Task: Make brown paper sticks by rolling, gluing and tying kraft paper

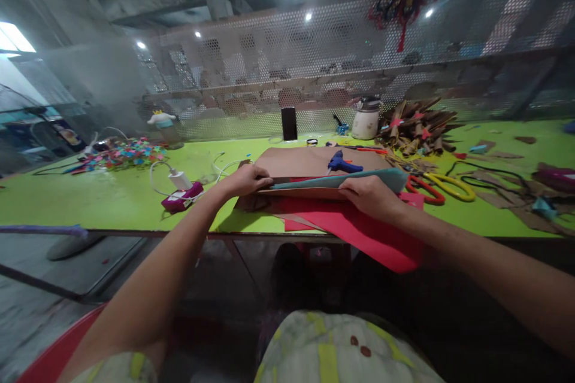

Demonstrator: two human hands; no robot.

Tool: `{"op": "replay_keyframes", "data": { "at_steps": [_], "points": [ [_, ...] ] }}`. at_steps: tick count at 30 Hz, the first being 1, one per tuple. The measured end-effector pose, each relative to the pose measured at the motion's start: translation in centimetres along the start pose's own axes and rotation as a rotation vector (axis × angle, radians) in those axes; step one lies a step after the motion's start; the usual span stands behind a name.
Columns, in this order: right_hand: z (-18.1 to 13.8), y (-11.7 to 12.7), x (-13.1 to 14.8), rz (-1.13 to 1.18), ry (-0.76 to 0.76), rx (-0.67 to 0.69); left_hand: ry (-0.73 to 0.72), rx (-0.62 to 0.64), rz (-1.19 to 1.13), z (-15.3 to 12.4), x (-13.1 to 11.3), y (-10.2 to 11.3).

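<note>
A brown cardboard sheet (309,193) stands partly raised near the table's front edge, with a teal sheet (314,182) lying along its far side. At the left end, my left hand (248,181) is closed on the cardboard, thumb and fingers pressed together. My right hand (368,194) pinches the cardboard's upper edge farther right, close against the teal sheet. Red sheets (359,224) lie beneath, one hanging over the table edge. Behind, a blue glue gun (344,163) rests on another piece of brown cardboard (291,161).
Red-and-yellow-handled scissors (449,187) lie right of my right hand. A purple power strip (182,197) with a white charger sits at left. Colourful paper pieces (130,154), a phone (289,124), a white jar (365,119) and a brown scrap pile (417,128) stand farther back on the green table (112,203).
</note>
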State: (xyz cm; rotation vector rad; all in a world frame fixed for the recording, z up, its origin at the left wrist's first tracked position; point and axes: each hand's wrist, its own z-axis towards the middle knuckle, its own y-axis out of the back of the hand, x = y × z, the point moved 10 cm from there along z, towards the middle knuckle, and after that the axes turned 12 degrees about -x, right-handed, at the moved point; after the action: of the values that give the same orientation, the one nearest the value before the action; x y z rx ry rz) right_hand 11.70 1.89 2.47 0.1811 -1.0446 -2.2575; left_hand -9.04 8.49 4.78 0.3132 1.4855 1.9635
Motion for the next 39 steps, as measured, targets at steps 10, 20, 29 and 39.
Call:
{"op": "replay_keyframes", "data": {
  "at_steps": [10, 20, 29, 39],
  "points": [
    [0.4, 1.7, 2.3, 0.032, 0.039, -0.090, -0.057, -0.015, 0.225, -1.1, -2.1, -0.4],
    [-5.4, 1.1, 5.2, -0.035, 0.098, 0.050, -0.104, -0.022, 0.347, 0.3, -2.1, 0.0],
    [-1.6, -2.9, 0.1, -0.423, 0.129, 0.186, -0.056, -0.006, 0.378, 0.8, -0.9, 0.4],
    [-4.8, -0.5, 6.2, -0.220, 0.298, 0.135, -0.083, -0.002, 0.374, 0.7, -1.7, 0.2]
  ]
}}
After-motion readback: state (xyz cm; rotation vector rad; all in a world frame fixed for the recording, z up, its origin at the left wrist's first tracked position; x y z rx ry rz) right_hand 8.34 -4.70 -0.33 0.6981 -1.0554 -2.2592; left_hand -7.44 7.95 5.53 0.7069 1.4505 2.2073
